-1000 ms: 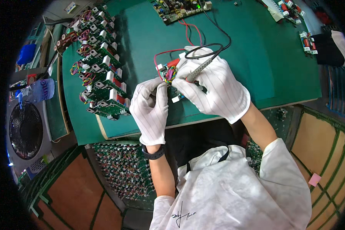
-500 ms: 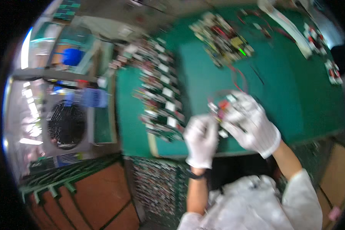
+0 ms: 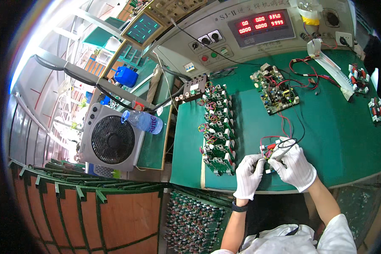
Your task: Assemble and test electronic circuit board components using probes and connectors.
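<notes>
View swings left and up since earlier frame, bringing control panel (image 3: pixel 261 38) into sight. Green bench (image 3: pixel 343 144) carries row of boards (image 3: pixel 218 127) at left; whether finished or waiting, cannot tell. Large board (image 3: pixel 275 91) sits farther back, red wires (image 3: pixel 290 122) running toward small board. Right hand (image 3: pixel 298 167) has grip closed round grey probe (image 3: pixel 283 151), tip hidden. Left hand (image 3: pixel 248 175) pinches small board (image 3: pixel 267 149) in narrow grip, near bench's front edge; wires attached, checking on it seemingly unfinished.
</notes>
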The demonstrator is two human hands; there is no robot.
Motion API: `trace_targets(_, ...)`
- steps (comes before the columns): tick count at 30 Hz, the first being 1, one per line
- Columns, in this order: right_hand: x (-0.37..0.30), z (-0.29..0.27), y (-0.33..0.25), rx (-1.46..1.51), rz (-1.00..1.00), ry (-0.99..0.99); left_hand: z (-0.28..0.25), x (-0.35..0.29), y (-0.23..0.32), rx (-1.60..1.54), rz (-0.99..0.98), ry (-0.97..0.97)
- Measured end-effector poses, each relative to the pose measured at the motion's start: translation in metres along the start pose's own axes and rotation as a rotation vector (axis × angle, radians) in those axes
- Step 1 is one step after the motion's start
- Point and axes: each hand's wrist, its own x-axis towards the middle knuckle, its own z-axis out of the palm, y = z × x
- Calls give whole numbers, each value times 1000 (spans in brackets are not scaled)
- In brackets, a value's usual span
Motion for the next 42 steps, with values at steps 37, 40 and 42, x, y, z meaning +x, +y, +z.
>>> trace_targets(37, -28, -234, 107, 390, 830, -338, 134, -16, 119, -669, -61, 36)
trace_targets(40, -34, -237, 93, 554, 661, -140, 109, -4, 122, -787, 145, 69)
trace_targets(42, -35, -246, 99, 366, 780, -268, 98, -4, 131, -669, -88, -29)
